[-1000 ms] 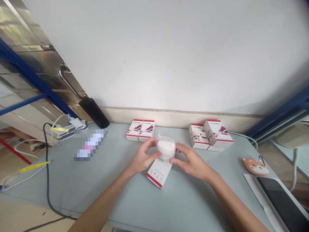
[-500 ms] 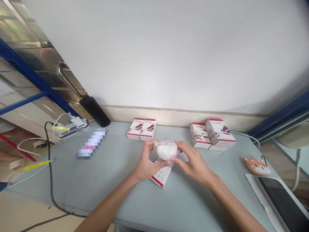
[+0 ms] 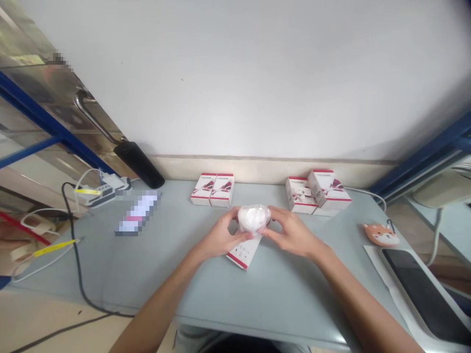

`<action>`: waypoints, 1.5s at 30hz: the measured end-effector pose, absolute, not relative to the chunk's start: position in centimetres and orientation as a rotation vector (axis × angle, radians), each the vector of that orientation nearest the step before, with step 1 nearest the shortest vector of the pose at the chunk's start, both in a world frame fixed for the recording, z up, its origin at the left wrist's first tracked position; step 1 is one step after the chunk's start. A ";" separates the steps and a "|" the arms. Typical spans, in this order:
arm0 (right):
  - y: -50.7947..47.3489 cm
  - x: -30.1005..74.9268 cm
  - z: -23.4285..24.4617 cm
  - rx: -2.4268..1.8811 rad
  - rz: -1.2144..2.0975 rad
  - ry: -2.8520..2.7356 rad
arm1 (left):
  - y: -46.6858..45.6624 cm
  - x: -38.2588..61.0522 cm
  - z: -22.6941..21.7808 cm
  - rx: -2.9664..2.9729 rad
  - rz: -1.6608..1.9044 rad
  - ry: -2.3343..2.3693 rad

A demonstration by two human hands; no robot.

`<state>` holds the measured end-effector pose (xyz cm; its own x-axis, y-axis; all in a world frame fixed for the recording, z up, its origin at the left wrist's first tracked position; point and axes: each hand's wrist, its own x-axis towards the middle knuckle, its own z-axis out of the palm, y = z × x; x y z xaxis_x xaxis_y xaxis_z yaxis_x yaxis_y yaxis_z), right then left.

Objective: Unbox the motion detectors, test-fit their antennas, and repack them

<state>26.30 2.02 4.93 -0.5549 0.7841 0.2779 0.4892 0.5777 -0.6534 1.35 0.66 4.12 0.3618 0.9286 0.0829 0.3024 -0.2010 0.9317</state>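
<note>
Both my hands cup a round white item wrapped in clear plastic [image 3: 253, 218] above the grey-blue table [image 3: 235, 294]. My left hand [image 3: 221, 236] holds its left side, and my right hand [image 3: 290, 233] holds its right side. Beneath them lies a white box with a red stripe [image 3: 243, 256], its upper part hidden by the hands and the wrapped item. Two white-and-red boxes side by side [image 3: 212, 190] stand behind my left hand. A small pile of similar boxes [image 3: 318, 192] stands behind my right hand.
A fox-shaped pouch [image 3: 381, 234] and a dark-screened tablet [image 3: 423, 289] lie at the right. On the left are a pixelated item [image 3: 138, 213], a power strip [image 3: 103, 195], a black cable [image 3: 75, 264] and a black cylinder [image 3: 140, 164].
The whole scene has shifted up in the view, with the table's front edge now showing. My hands still hold the wrapped item, and they have turned it slightly.
</note>
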 end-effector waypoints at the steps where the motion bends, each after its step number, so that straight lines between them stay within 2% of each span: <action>1: 2.1 26.3 4.9 -1.007 0.694 -2.260 | 0.7 1.3 4.2 1.714 0.814 1.106; 11: 2.5 26.1 3.8 -1.031 0.617 -2.337 | 1.5 1.2 3.6 1.710 0.800 1.113; 20: 2.2 25.8 4.1 -1.013 0.633 -2.284 | 1.8 1.7 2.6 1.484 0.969 1.130; 26: 1.5 24.7 4.2 -1.039 0.912 -1.982 | 1.9 1.7 2.7 1.198 1.137 1.011; 38: 0.9 24.1 4.7 -1.074 0.787 -1.618 | 0.9 2.4 5.4 0.826 1.088 0.636; 45: 0.8 24.0 3.8 -1.017 1.136 -1.603 | 1.2 1.9 4.5 0.752 1.123 0.649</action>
